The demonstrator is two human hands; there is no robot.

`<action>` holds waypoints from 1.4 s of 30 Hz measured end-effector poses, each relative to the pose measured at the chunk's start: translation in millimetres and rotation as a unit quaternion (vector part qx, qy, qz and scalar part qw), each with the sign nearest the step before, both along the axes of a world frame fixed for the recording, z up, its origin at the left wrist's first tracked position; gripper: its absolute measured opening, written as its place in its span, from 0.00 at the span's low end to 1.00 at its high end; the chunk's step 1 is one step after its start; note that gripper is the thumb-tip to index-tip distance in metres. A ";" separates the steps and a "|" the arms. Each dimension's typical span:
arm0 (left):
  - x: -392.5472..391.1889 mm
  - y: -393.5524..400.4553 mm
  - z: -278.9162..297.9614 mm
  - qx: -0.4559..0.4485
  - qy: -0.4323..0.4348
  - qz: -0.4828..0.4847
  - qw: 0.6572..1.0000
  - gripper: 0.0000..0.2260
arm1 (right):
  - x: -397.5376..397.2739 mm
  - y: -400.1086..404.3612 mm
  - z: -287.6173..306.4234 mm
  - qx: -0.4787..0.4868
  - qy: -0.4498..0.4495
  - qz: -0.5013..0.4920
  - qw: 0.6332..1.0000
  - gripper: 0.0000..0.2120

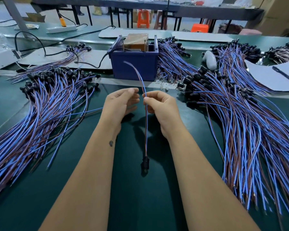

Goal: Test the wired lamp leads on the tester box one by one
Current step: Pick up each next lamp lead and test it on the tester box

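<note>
Right hand (158, 105) pinches one blue-and-brown lamp lead (146, 124), left hand (122, 104) open beside it; next, its bare ends likely go to the blue plastic tester box (133, 65) at twelve o'clock.

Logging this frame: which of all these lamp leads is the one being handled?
The single lead pinched by the right hand, hanging between both forearms with its black socket lowest. The other leads lie in piles on the table.

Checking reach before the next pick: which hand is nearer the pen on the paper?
Right. The right hand, pinching the single lead, sits centre-table, with the pen far off to its right. The left hand is on the lead's other side, farther away.
</note>
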State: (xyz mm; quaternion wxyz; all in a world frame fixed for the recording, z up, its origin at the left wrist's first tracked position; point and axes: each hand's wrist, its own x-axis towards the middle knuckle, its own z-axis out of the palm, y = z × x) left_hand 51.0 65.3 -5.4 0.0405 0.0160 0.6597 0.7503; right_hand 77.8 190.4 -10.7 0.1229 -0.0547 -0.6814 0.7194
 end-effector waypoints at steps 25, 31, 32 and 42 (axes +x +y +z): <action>2.2 12.8 -7.1 -0.138 0.132 0.079 0.978 0.10 | 1.0 1.0 -1.9 0.039 0.043 -0.109 0.992 0.08; 0.6 11.0 -8.1 -0.142 0.127 0.104 0.976 0.10 | -3.2 1.9 -6.3 0.039 0.032 -0.119 0.992 0.09; -0.3 10.4 -8.0 -0.141 0.125 0.110 0.976 0.10 | -4.1 2.1 -7.0 0.040 0.030 -0.120 0.992 0.09; -8.4 2.6 -11.1 -0.133 0.094 0.143 0.976 0.09 | -5.7 3.6 -7.9 0.050 0.013 -0.126 0.991 0.08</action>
